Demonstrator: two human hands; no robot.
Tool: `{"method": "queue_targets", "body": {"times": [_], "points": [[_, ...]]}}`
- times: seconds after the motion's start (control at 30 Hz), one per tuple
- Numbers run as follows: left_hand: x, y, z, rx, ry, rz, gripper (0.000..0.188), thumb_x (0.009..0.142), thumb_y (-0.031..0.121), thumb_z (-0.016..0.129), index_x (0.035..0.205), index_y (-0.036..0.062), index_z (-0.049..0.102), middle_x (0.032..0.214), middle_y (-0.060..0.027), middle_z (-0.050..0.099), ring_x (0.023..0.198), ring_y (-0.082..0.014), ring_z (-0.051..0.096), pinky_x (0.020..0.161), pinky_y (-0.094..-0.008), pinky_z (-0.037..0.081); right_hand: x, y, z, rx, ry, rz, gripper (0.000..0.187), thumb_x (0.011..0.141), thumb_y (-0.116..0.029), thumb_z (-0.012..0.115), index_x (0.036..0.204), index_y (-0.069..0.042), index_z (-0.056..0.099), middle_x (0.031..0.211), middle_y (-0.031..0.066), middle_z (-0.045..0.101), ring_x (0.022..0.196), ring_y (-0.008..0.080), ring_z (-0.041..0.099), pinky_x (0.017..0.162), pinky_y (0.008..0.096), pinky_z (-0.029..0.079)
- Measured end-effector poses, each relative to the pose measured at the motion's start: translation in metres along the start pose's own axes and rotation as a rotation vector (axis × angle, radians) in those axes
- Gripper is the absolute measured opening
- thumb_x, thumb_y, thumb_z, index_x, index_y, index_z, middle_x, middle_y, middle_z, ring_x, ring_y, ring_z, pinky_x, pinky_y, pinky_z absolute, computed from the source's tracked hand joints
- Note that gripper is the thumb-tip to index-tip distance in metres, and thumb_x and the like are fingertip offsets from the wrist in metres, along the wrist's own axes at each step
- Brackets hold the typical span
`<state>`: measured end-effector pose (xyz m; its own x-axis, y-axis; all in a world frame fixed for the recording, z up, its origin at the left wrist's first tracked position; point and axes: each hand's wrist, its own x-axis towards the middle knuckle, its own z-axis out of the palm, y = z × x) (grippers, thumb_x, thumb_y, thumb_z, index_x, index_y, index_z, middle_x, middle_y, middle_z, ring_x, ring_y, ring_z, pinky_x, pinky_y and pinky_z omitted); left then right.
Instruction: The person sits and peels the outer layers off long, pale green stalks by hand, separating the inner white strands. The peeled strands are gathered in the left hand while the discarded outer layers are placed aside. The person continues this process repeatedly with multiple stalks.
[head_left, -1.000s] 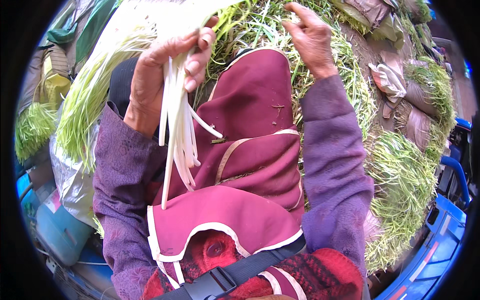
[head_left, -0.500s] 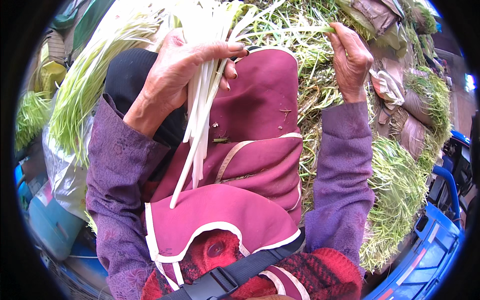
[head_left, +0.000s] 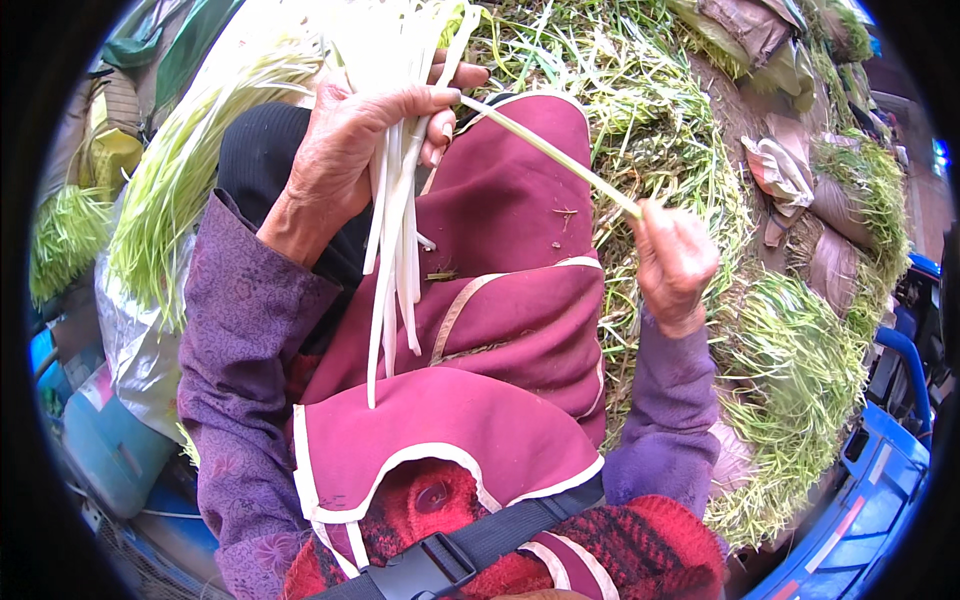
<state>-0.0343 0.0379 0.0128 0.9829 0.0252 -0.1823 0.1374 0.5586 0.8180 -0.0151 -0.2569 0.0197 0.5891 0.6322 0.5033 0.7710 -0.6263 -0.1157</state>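
Bunch of stalks [head_left: 395,230] hanging from left hand [head_left: 345,150] over apron [head_left: 500,300], single stalk [head_left: 550,155] running across to right hand [head_left: 672,262], heap of greens [head_left: 790,370] right, trimmed bundles [head_left: 170,190] left.

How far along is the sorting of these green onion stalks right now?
Done: the left hand grips a bundle of cleaned white stalks hanging over the maroon apron. In hand: the right hand pinches a single stalk whose other end reaches the left-hand bundle. Left: a big heap of loose greens on the person's right looks unsorted, so plenty seems to remain.
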Motion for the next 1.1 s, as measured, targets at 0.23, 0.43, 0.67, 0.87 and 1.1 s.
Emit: {"method": "queue_targets", "body": {"times": [0.23,0.43,0.67,0.87,1.1], "points": [[0.001,0.007,-0.012,-0.190,-0.025,0.020,0.031,0.082,0.000,0.054,0.109,-0.0147,0.052,0.068,-0.0054,0.055,0.054,-0.0063,0.047,0.049,-0.0154,0.041,-0.089,-0.010,0.009,0.039,-0.133,0.374,0.012,0.075,-0.007,0.067,0.084,-0.002,0.061,0.063,0.0100,0.052,0.053,0.0262,0.050,0.048,0.0356,0.039],[0.007,-0.005,-0.011,-0.317,-0.112,-0.145,0.040,0.086,0.004,0.052,0.118,-0.0164,0.040,0.087,-0.0115,0.055,0.062,-0.0061,0.044,0.051,-0.0168,0.040,-0.086,0.026,0.003,0.351,-0.340,0.824,0.013,0.080,-0.013,0.064,0.073,-0.003,0.062,0.058,0.0081,0.055,0.046,0.0132,0.050,0.043,0.0298,0.039],[0.015,-0.011,-0.007,-0.387,-0.233,-0.273,0.036,0.088,0.004,0.051,0.117,-0.0153,0.041,0.074,-0.0017,0.043,0.058,-0.0040,0.039,0.048,-0.0157,0.037,-0.025,0.109,-0.012,0.328,0.407,0.616,0.038,0.082,-0.015,0.063,0.116,-0.007,0.049,0.110,0.0150,0.059,0.087,0.0220,0.063,0.070,0.0280,0.056],[0.018,-0.015,-0.015,-0.397,-0.262,-0.273,0.034,0.089,0.005,0.050,0.115,-0.0152,0.043,0.075,-0.0025,0.044,0.058,-0.0050,0.040,0.048,-0.0164,0.037,-0.154,0.113,0.096,0.333,-0.019,1.415,0.040,0.075,-0.036,0.069,0.091,-0.002,0.055,0.087,0.0095,0.060,0.082,0.0200,0.058,0.071,0.0324,0.051],[0.019,-0.021,-0.016,-0.409,-0.166,-0.253,0.035,0.086,0.001,0.051,0.115,-0.0173,0.042,0.096,-0.0127,0.053,0.062,-0.0070,0.041,0.051,-0.0175,0.040,-0.182,0.099,0.149,0.601,-0.017,1.369,0.020,0.068,-0.011,0.070,0.086,-0.004,0.069,0.077,0.0057,0.067,0.066,0.0164,0.060,0.061,0.0312,0.047]]}}
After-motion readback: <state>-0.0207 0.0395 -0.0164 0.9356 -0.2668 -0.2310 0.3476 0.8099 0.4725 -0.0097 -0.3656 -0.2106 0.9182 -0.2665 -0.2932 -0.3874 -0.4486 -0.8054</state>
